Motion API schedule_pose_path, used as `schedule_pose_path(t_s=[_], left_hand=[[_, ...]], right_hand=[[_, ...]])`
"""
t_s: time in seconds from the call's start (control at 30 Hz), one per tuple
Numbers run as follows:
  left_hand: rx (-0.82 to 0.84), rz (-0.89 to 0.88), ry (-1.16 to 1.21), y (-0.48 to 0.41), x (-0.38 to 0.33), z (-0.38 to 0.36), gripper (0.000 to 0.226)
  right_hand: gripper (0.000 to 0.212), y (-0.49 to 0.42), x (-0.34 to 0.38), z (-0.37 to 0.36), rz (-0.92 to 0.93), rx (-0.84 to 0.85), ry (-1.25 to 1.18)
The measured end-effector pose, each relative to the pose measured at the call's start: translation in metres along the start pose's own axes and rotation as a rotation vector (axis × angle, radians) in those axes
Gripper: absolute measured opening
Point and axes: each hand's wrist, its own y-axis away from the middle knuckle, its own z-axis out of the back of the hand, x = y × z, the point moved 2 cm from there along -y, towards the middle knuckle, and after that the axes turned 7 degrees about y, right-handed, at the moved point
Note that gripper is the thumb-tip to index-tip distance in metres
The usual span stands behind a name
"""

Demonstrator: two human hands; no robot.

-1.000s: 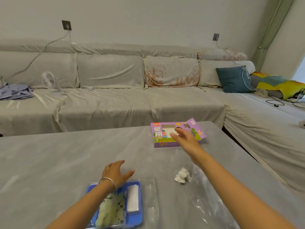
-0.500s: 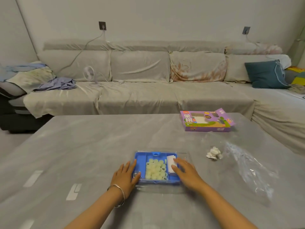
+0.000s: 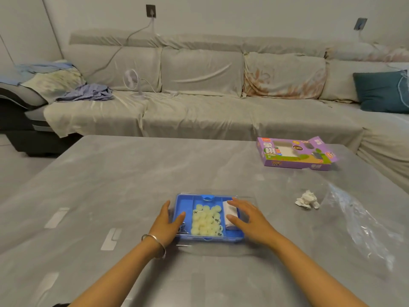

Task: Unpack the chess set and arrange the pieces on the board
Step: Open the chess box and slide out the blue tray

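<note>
A blue tray [image 3: 185, 201] under a clear lid lies on the grey table [image 3: 132, 173] right in front of me. It holds several pale round chess pieces [image 3: 205, 221] with dark characters and a folded white sheet [image 3: 230, 210] in its right compartment. My left hand [image 3: 166, 224] lies against the tray's left edge, fingers straight and thumb resting on top. My right hand [image 3: 250, 220] rests flat on the lid over the right side, partly covering the white sheet.
The purple chess box [image 3: 294, 155] lies opened at the table's far right. A crumpled white tissue [image 3: 307, 199] and clear plastic wrap [image 3: 363, 222] sit to the right of the tray. A covered sofa with a small fan [image 3: 132, 82] runs behind the table.
My right hand came back from the purple box to the tray. Both hands have closed in on the tray, and the left thumb now lies on top of it.
</note>
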Motion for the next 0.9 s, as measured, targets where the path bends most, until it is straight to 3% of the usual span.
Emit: schedule_pose_path(t_s=[0.17,0.3,0.4,0.47,0.67,0.9], left_hand=[[-0.104,0.157,0.401,-0.017,-0.007,-0.006,0.069],[0.033,0.309,0.587,-0.017,-0.015,-0.009,0.040],[0.038,0.290,0.561,-0.015,-0.015,-0.016,0.048],[0.008,0.205,0.555,-0.010,-0.014,-0.021,0.040],[-0.057,0.108,0.600,-0.002,-0.023,-0.022,0.040],[-0.057,0.129,0.565,0.002,-0.019,-0.031,0.049]], right_hand=[[0.054,-0.011,0.019,-0.020,0.083,-0.063,0.092],[0.045,-0.019,0.044,-0.017,0.152,-0.200,0.033],[0.062,-0.024,0.053,-0.018,0.189,-0.286,0.162],[0.074,-0.029,0.051,-0.019,0.171,-0.313,0.263],[0.051,-0.034,0.047,-0.016,0.178,-0.491,0.292],[0.045,-0.032,0.046,-0.028,0.164,-0.492,0.241]])
